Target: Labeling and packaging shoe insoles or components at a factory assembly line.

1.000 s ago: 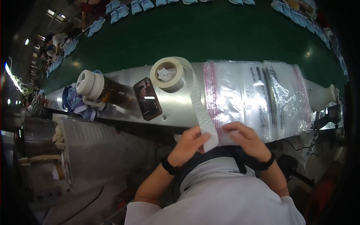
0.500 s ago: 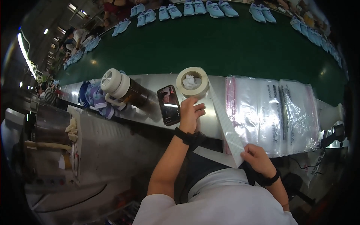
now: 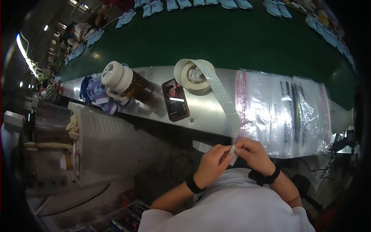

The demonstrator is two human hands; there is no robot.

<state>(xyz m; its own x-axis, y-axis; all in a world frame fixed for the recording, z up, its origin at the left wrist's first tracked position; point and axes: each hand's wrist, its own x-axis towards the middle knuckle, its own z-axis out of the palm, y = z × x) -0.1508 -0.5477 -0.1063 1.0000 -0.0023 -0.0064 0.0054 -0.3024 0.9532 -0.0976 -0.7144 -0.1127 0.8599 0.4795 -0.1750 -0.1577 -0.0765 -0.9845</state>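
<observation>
A roll of whitish label strip (image 3: 199,88) lies on the metal ledge, crumpled white paper (image 3: 196,75) in its core. Its unwound strip (image 3: 225,103) loops loosely over the roll and runs down to my hands, close in front of my body. My left hand (image 3: 213,163) pinches the strip's lower part between thumb and fingers. Right beside it, my right hand (image 3: 254,154) grips the same strip, fingertips nearly touching the left ones. A short pale end (image 3: 233,160) pokes out below the fingers. A phone (image 3: 175,101) with a lit screen lies left of the roll.
Clear plastic bags (image 3: 266,112) lie stacked right of the strip. On the left stand a brown-filled bottle (image 3: 135,87) with a white lid and a purple-blue cloth item (image 3: 98,92). Beyond the ledge, a green conveyor belt (image 3: 185,42) carries light-blue shoes (image 3: 179,4). Other people are at the far left.
My left hand has come away from beside the roll down to my right hand and now pinches the strip. The strip has slackened and loops over the roll. The view has shifted slightly.
</observation>
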